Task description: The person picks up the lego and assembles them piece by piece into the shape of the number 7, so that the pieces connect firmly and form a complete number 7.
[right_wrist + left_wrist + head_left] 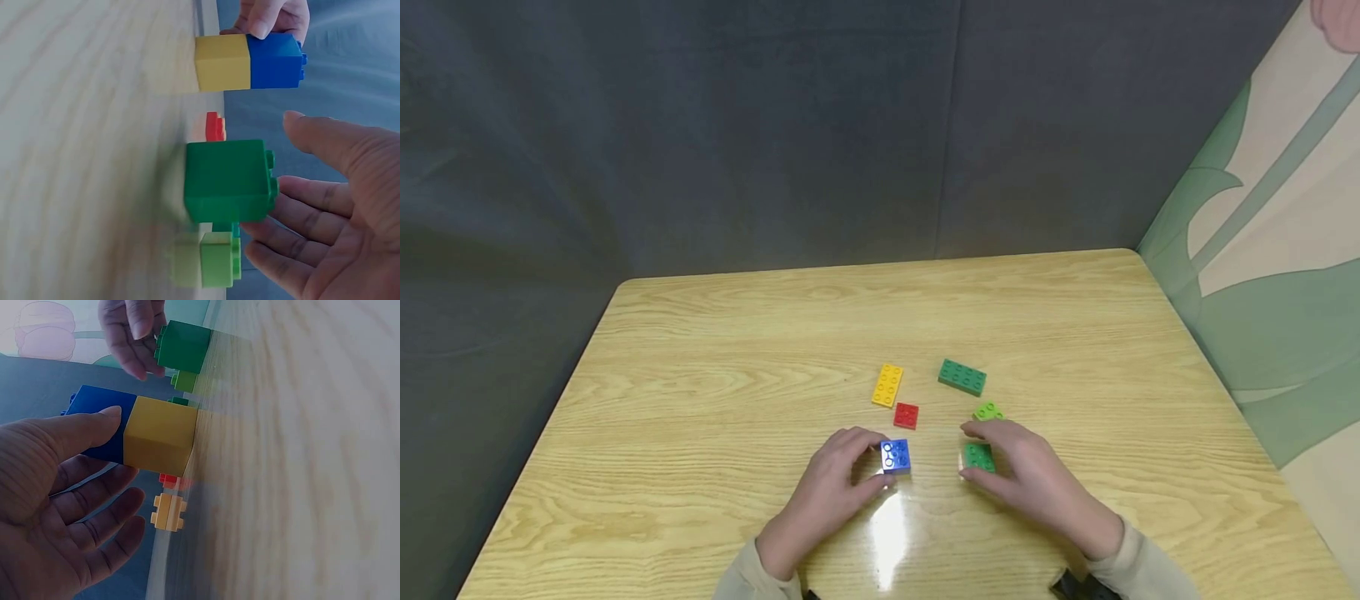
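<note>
My left hand (827, 477) pinches a blue building brick (895, 457) between thumb and fingers. In the left wrist view that blue brick sits on top of a yellow brick (161, 435) of the same width, which stands on the table. To the right, my right hand (1036, 473) is spread around a square green brick (978, 456), holding nothing. The right wrist view shows its thumb (315, 139) apart from the green brick, with the other fingers extended behind it. A lime green brick (988, 411) lies just beyond the right fingertips, partly hidden.
Farther up the wooden table (700, 392) are a flat red brick (906, 416), a long yellow brick (887, 385) and a long dark green brick (962, 377). A dark curtain (790, 142) hangs behind the table, and a patterned wall (1285, 275) stands at the right.
</note>
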`<state>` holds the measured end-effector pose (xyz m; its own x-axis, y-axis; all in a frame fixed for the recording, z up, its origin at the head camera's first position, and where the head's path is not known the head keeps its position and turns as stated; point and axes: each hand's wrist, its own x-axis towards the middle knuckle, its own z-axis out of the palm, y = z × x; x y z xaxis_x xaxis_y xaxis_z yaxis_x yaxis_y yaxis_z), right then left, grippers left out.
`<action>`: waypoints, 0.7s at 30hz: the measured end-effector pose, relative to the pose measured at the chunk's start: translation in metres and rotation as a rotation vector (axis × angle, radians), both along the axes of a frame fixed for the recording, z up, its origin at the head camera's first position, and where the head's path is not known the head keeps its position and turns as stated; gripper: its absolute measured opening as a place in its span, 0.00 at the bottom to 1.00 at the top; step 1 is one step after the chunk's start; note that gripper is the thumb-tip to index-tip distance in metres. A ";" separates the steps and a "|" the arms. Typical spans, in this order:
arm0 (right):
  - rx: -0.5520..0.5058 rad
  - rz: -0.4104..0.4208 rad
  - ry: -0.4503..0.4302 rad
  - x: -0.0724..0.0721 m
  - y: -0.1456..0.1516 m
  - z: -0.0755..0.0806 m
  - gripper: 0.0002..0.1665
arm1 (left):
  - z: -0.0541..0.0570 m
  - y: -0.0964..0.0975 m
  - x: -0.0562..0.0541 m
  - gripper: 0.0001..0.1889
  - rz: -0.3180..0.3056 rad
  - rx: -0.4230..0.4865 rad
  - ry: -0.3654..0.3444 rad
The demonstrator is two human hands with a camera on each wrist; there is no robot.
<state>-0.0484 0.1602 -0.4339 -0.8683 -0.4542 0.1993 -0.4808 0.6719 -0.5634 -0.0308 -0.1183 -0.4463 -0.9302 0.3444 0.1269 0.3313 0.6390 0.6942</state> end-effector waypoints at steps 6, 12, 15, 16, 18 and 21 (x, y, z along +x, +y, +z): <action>0.014 -0.006 -0.025 0.002 0.004 -0.005 0.30 | 0.000 0.000 0.000 0.22 -0.002 0.003 0.006; 0.026 -0.014 -0.052 0.004 0.007 -0.009 0.28 | 0.000 0.000 0.000 0.23 -0.001 0.018 0.009; 0.036 -0.017 -0.076 0.004 0.008 -0.010 0.26 | -0.001 0.000 0.000 0.23 0.001 0.015 0.011; 0.039 -0.019 -0.081 0.004 0.008 -0.010 0.25 | -0.001 0.000 0.000 0.23 0.002 0.014 0.012; 0.042 -0.020 -0.090 0.004 0.009 -0.010 0.23 | -0.001 0.000 0.000 0.23 0.002 0.012 0.014; 0.044 -0.024 -0.095 0.003 0.009 -0.011 0.22 | -0.002 0.000 0.000 0.23 0.003 0.006 0.011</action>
